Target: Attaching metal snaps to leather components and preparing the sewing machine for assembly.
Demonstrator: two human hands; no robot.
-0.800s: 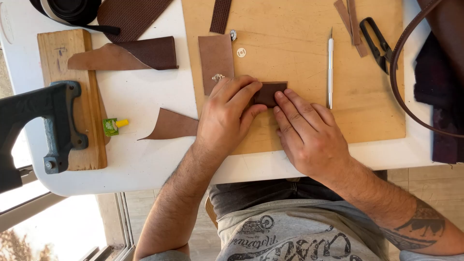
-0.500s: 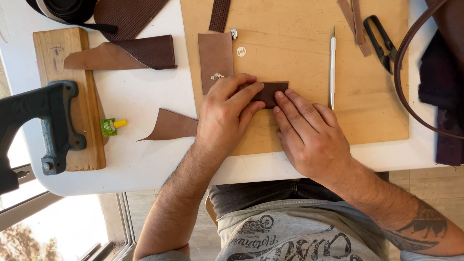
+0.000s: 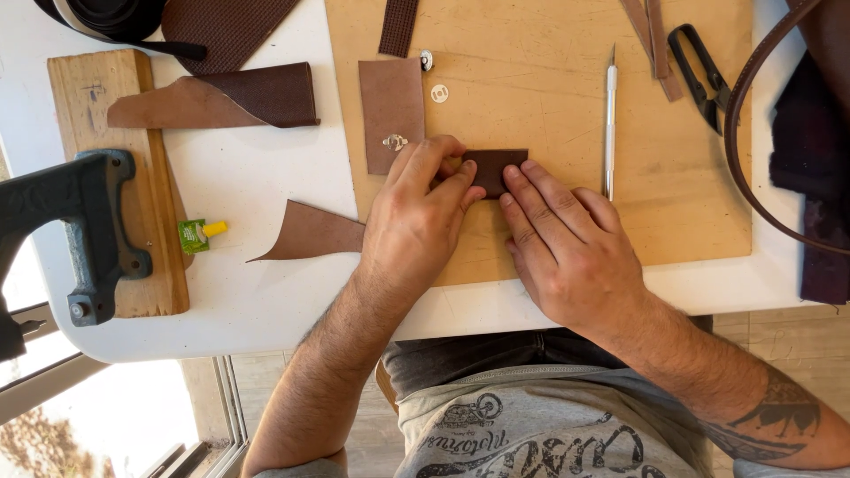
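— Head view: where's your dark leather piece?
— On the wooden board, left of the craft knife; your left hand and right hand press it flat, fingers extended.

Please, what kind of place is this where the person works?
Probably a small leathercraft workbench, perhaps at home. Both hands press a dark leather piece on a wooden work board; leather scraps, a slim craft knife, black snips and a cast-iron hand press lie around.
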